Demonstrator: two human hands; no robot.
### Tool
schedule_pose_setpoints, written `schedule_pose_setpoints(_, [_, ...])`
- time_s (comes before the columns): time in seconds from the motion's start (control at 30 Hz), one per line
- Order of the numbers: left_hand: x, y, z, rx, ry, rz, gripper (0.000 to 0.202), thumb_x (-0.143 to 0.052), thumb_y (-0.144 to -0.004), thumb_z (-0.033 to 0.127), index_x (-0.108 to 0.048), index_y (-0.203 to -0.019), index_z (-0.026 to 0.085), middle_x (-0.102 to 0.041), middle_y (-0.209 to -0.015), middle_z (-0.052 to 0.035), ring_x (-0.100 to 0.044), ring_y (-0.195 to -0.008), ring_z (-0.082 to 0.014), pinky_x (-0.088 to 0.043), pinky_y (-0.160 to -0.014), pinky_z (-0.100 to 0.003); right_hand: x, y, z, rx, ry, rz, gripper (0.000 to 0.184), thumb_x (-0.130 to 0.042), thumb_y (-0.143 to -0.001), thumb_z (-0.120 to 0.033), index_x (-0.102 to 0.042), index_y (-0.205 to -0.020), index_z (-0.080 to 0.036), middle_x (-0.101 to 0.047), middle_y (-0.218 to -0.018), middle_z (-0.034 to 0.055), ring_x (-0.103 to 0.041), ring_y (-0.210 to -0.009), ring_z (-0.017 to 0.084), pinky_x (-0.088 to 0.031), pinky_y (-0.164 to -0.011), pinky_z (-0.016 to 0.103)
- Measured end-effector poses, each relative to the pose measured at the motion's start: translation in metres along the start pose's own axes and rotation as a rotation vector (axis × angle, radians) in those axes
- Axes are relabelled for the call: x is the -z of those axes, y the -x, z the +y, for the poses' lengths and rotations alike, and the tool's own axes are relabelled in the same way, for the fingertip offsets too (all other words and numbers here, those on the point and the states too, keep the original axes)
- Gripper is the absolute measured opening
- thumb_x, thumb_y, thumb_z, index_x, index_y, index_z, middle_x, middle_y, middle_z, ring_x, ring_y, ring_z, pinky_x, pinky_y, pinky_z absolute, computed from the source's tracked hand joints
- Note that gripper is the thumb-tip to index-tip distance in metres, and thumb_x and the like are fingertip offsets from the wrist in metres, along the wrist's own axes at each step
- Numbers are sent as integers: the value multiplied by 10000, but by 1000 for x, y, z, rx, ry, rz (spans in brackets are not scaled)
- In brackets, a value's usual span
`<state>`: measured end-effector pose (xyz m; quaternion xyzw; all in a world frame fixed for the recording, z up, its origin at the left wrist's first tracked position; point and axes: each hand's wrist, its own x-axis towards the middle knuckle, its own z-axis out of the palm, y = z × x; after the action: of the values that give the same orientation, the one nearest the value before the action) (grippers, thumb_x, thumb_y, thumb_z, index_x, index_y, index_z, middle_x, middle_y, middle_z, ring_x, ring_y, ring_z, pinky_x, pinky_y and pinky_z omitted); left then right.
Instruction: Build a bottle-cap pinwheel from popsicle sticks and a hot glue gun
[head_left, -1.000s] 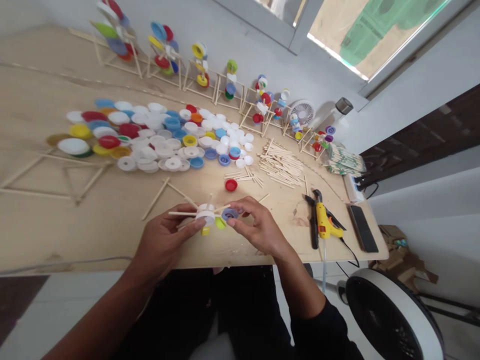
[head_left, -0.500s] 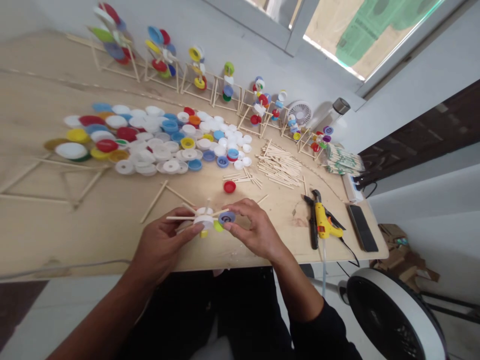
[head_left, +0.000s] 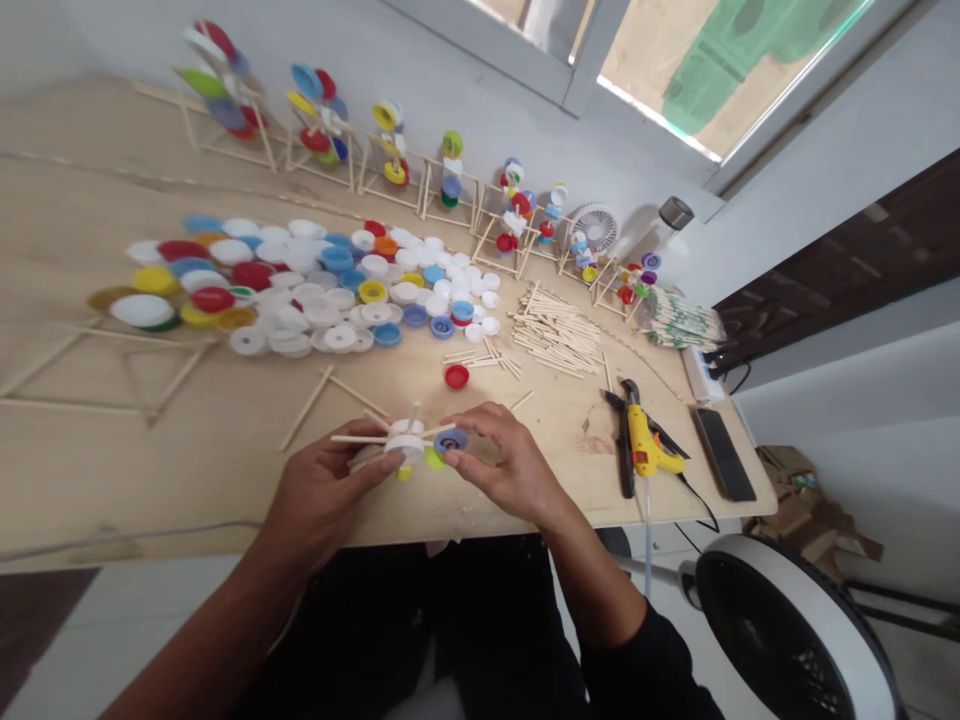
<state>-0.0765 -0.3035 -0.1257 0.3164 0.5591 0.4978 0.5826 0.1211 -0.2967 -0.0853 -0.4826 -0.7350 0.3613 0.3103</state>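
Observation:
Both my hands hold a small pinwheel of sticks and bottle caps just above the wooden table (head_left: 225, 440). My left hand (head_left: 322, 495) grips its white cap hub (head_left: 406, 443), from which thin wooden sticks radiate. My right hand (head_left: 499, 465) pinches a blue cap (head_left: 451, 441) against the end of one stick. A green cap (head_left: 433, 459) and a yellow cap (head_left: 404, 471) hang on the lower sticks. A loose red cap (head_left: 456, 376) lies on the table just beyond my fingers.
A wide spread of coloured and white caps (head_left: 300, 285) covers the middle of the table. A pile of sticks (head_left: 559, 330) lies right of it. A yellow glue gun (head_left: 643, 440), black pliers (head_left: 621, 440) and a phone (head_left: 724, 455) lie at right. Finished pinwheels (head_left: 322, 110) line the wall. A fan (head_left: 795, 640) stands on the floor.
My hands and the pinwheel have stayed almost still; the camera view drifted slightly. My right fingers keep pressing the blue cap on the stick.

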Motion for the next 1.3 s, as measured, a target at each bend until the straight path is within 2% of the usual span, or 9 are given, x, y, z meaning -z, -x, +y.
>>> schedule_pose_setpoints(0.13, [-1, 0, 0, 66, -6, 79, 481, -942, -295, 454, -724, -645, 206, -766, -842, -58, -676, -807, -246, -556, -677, -327, 12, 0, 2, 5, -50, 30, 271, -737, -891, -291, -707, -1159, -271, -718, -1138, 48, -643, -1115, 210, -485, -1009, 408])
schedule_pose_setpoints(0.2, [-1, 0, 2, 77, -32, 72, 497, -942, -281, 482, -719, -628, 205, -779, -877, -76, -684, -831, -256, -557, -693, -329, 17, 0, 2, -12, -102, 44, 259, -725, -900, -328, -712, -1152, -273, -726, -1141, 46, -653, -1103, 206, -492, -1001, 405])
schedule_pose_setpoints(0.3, [-1, 0, 9, 84, -82, -9, 518, -939, -296, 503, -746, -688, 224, -791, -886, -87, -706, -848, -277, -565, -718, -340, 17, 0, 2, -58, -208, 9, 272, -732, -882, -387, -729, -1117, -249, -737, -1111, 50, -673, -1061, 202, -510, -979, 392])
schedule_pose_setpoints(0.47, [-4, 1, 25, 35, -149, -171, 538, -941, -325, 380, -741, -819, 300, -745, -671, -19, -717, -695, -281, -559, -613, -334, 6, -2, -4, -166, -338, -88, 312, -762, -817, -505, -743, -944, -220, -736, -948, 22, -682, -892, 182, -546, -854, 341])
schedule_pose_setpoints(0.57, [-5, 1, 29, 26, -159, -220, 536, -940, -358, 359, -741, -852, 297, -734, -649, -11, -706, -659, -264, -538, -581, -313, -1, -1, -7, -239, -401, -118, 346, -787, -775, -534, -720, -829, -198, -704, -866, 8, -648, -791, 160, -531, -750, 298])
schedule_pose_setpoints(0.73, [-3, 2, 18, 89, 103, -138, 610, -953, -424, 431, -758, -977, 264, -768, -792, -17, -707, -721, -208, -556, -658, -279, -13, 1, -5, -359, -538, 76, 375, -832, -691, -510, -699, -843, -194, -677, -782, -1, -625, -720, 151, -519, -653, 272])
schedule_pose_setpoints(0.87, [-3, 8, 15, 201, 215, -204, 627, -965, -433, 424, -769, -996, 230, -796, -916, -68, -730, -863, -251, -584, -765, -313, -22, 4, -6, -366, -632, 192, 379, -863, -643, -466, -701, -863, -204, -689, -793, 4, -630, -748, 162, -533, -664, 279])
schedule_pose_setpoints(1.1, [-5, 13, 14, 226, 201, -221, 508, -961, -429, 379, -775, -879, 231, -794, -850, -54, -736, -875, -308, -597, -746, -373, -32, 4, -14, -343, -675, 233, 387, -881, -610, -439, -709, -880, -221, -692, -805, 5, -636, -784, 178, -540, -675, 293])
schedule_pose_setpoints(1.3, [1, 10, 1, 195, 191, -126, 439, -950, -465, 363, -774, -845, 233, -788, -820, -33, -737, -864, -281, -580, -728, -329, -33, 3, -10, -272, -561, 179, 348, -829, -702, -480, -726, -919, -229, -718, -895, 13, -661, -858, 190, -547, -777, 323])
